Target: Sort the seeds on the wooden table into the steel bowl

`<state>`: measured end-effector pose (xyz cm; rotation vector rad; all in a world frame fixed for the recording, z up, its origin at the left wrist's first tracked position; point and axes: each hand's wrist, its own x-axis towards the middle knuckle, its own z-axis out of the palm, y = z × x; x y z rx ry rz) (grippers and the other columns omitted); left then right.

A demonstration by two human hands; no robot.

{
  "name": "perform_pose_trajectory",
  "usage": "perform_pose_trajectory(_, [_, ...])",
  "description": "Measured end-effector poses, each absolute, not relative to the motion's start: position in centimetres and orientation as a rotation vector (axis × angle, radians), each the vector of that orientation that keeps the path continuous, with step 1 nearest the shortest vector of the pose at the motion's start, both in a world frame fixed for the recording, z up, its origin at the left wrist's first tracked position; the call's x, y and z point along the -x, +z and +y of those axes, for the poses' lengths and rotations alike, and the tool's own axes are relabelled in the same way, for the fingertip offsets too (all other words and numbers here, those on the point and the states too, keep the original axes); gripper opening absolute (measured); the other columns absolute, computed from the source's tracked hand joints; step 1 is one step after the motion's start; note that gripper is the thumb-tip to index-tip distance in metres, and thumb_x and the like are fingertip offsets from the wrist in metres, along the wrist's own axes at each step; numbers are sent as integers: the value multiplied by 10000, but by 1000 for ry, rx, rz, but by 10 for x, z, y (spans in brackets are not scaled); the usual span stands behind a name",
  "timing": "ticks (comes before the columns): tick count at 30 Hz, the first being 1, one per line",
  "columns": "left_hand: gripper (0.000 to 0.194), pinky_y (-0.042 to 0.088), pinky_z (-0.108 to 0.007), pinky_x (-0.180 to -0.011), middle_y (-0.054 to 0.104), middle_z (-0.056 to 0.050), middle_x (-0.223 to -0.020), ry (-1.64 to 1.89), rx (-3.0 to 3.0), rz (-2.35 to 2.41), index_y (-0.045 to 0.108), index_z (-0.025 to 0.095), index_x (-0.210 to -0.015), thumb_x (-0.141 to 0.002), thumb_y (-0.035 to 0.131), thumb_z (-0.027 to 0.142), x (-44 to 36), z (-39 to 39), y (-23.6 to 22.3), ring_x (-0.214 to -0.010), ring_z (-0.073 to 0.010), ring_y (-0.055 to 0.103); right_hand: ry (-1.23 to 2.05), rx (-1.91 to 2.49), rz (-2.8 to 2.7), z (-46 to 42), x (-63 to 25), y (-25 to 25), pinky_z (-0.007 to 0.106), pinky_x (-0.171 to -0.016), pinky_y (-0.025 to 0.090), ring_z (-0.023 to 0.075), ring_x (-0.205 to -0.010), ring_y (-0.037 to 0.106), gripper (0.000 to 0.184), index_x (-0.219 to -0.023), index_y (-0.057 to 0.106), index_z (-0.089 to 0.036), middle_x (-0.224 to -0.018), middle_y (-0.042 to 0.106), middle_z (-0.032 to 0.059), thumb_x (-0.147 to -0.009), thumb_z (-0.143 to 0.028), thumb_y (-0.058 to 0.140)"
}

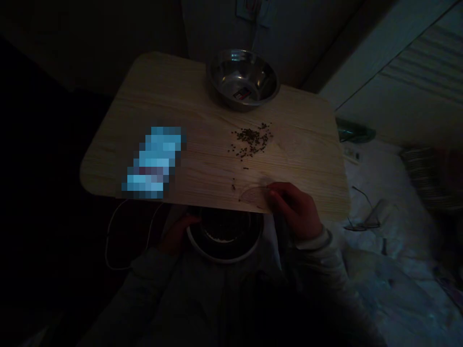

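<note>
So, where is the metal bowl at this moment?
In the head view the metal bowl stands at the far edge of the wooden table, near its middle, just beyond the scattered seeds and far from both hands.

- The right hand (294, 209) is held palm down, its fingers (277, 195) drawn together in a pinch and pointed leftward.
- The right wrist is covered by a pale sleeve cuff (314, 238).
- The left hand (178, 233) is kept lower, dimly lit, fingers curled; its grip cannot be made out.

bare hands (294, 212), grey sleeves (ribbed cuffs)
</note>
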<state>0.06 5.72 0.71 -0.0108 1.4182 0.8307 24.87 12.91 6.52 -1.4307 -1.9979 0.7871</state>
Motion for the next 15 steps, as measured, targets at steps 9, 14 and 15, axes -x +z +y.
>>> perform_pose_trajectory(9, [252, 557, -410, -772, 769, -42, -772, 856, 13, 1388, 731, 208, -748, -498, 719, 231, -2, 56, 9, -945, -350, 690, 837, 1343, -2081, 120, -236, 67, 329, -733, 507, 183, -771, 644, 206, -946, 699, -222, -861, 721, 58, -867, -337, 547])
perform_pose_trajectory(14, [180, 548, -400, -808, 746, -38, -687, 884, -16, 1415, 703, 210, -655, -478, 733, 232, -2, 56, 8, -955, -351, 683, 828, 1396, -1995, 117, -226, 67, 305, -686, 498, 165, -717, 621, 207, -955, 682, -212, -815, 705, 51, -871, -331, 534])
perform_pose_trajectory(15, [159, 548, -400, -807, 738, -37, -664, 877, -18, 1419, 692, 213, -627, -475, 737, 235, -2, 56, 8, -953, -352, 683, 817, 1414, -1984, 116, -223, 66, 303, -677, 493, 164, -705, 615, 203, -954, 678, -211, -793, 697, 47, -869, -328, 535])
